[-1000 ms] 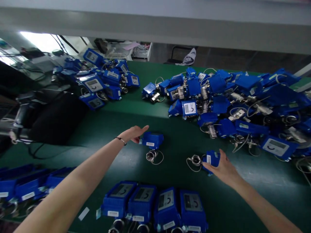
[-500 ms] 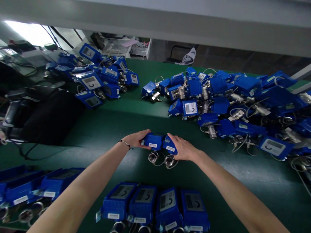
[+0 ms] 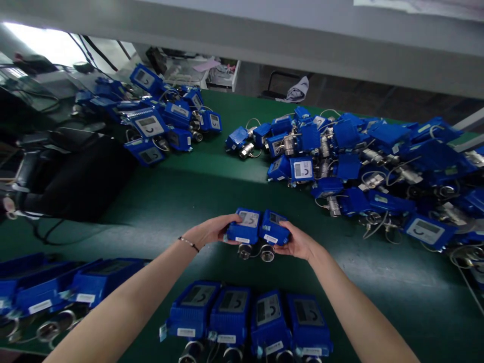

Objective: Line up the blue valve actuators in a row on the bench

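In the middle of the view two blue meters with metal pipe fittings stand side by side. My left hand (image 3: 221,229) is closed on the left meter (image 3: 244,229), its thumb on the top face beside the grey display label. Around the outer side of the right meter (image 3: 274,229) my right hand (image 3: 297,242) is closed, thumb on top. Both round metal pipe openings face me below the blue housings. A row of similar blue meters (image 3: 230,315) lies nearer to me, below the held pair.
A large heap of blue meters (image 3: 348,156) covers the right and back of the green table (image 3: 181,189). A smaller pile (image 3: 151,123) lies at back left. Beside it is a black bag-like object (image 3: 79,174). More meters (image 3: 86,287) lie front left. A shelf edge (image 3: 242,45) crosses above.
Both meters have tilted so their display faces now show more, and they have shifted slightly right in view. My hands have stayed on them. The whole view has shifted slightly.
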